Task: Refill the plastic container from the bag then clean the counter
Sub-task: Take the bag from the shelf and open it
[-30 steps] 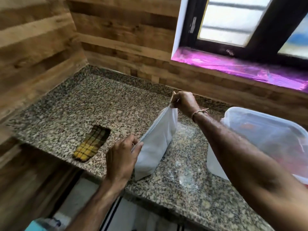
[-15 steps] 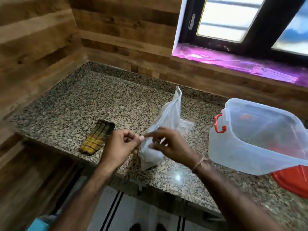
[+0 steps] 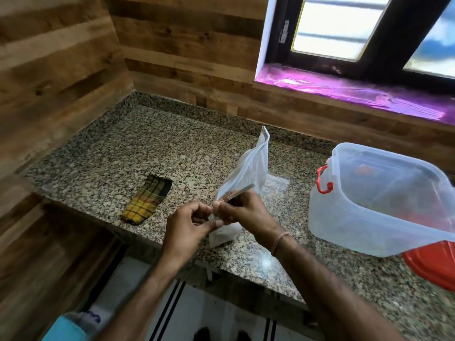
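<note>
Head view: both hands meet at the near top corner of a white bag (image 3: 248,173) that stands on the speckled granite table (image 3: 123,153), close to its front edge. The left hand (image 3: 188,225) has its grip pinched together on the bag's corner, and the right hand (image 3: 242,210) is clamped on the same corner, with a narrow torn strip (image 3: 242,190) of the bag's top sticking out above its fingers. To the right, apart from the bag, sits the clear plastic container (image 3: 376,207), open on top, with a red handle (image 3: 323,179); a red lid (image 3: 433,264) lies just beside it. A folded yellow checked cloth (image 3: 147,199) lies on the table to the left of the bag.
</note>
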The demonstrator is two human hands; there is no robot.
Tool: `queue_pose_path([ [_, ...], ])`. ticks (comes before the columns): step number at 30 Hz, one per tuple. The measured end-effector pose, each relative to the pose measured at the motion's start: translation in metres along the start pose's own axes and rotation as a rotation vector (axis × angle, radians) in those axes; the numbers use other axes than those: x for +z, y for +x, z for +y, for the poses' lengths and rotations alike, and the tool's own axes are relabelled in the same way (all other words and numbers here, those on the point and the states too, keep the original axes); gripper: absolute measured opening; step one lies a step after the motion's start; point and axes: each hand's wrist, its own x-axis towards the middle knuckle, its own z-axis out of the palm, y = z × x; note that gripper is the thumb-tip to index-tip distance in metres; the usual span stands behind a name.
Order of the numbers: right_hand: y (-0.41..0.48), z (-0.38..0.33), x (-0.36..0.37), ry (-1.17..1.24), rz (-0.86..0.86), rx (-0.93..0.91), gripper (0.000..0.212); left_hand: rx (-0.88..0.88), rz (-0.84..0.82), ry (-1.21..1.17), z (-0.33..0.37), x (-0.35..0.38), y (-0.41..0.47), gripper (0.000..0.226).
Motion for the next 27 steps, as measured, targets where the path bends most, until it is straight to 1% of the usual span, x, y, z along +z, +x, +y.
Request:
queue_pose_path([
  [2,0.004,0.000,-0.005,-0.011,-0.025,0.008,0.027,0.065,0.106,0.053,0.002,0.007,-0.002,0.019],
  [4,0.008,0.000,-0.010,-0.054,-0.025,0.018,0.025,0.101,0.155,0.069,-0.001,0.012,-0.003,0.016],
  [7,0.019,-0.002,-0.031,-0.061,0.064,0.062,0.021,0.083,0.183,0.091,-0.004,0.015,-0.009,0.015],
  [10,0.040,-0.004,-0.064,-0.051,0.153,0.077,0.024,0.057,0.165,0.144,-0.003,0.016,-0.011,0.018],
  [12,0.051,-0.005,-0.077,-0.071,0.171,0.077,0.027,0.082,0.130,0.261,0.005,0.018,-0.004,0.015],
  [15,0.066,-0.006,-0.086,-0.114,0.178,0.068,0.023,0.130,0.103,0.467,0.029,0.031,0.024,0.028],
  [16,0.072,-0.006,-0.091,-0.127,0.197,0.070,0.020,0.134,0.103,0.519,0.038,0.037,0.034,0.028],
  [18,0.090,-0.005,-0.103,-0.144,0.269,0.088,0.016,0.133,0.097,0.590,0.045,0.045,0.047,0.018],
  [19,0.101,-0.005,-0.113,-0.149,0.318,0.095,0.016,0.127,0.080,0.606,0.045,0.047,0.050,0.013],
  [20,0.112,-0.006,-0.124,-0.154,0.370,0.103,0.017,0.115,0.058,0.611,0.043,0.046,0.051,0.016],
  [22,0.133,-0.008,-0.143,-0.145,0.458,0.107,0.019,0.076,0.026,0.604,0.038,0.042,0.052,0.033],
  [23,0.143,-0.010,-0.153,-0.135,0.488,0.112,0.020,0.065,0.014,0.604,0.039,0.042,0.055,0.036],
  [25,0.159,-0.010,-0.168,-0.119,0.522,0.136,0.021,0.062,0.006,0.611,0.047,0.046,0.065,0.032],
  [27,0.176,-0.006,-0.181,-0.132,0.552,0.168,0.024,0.096,0.009,0.613,0.055,0.052,0.073,0.034],
])
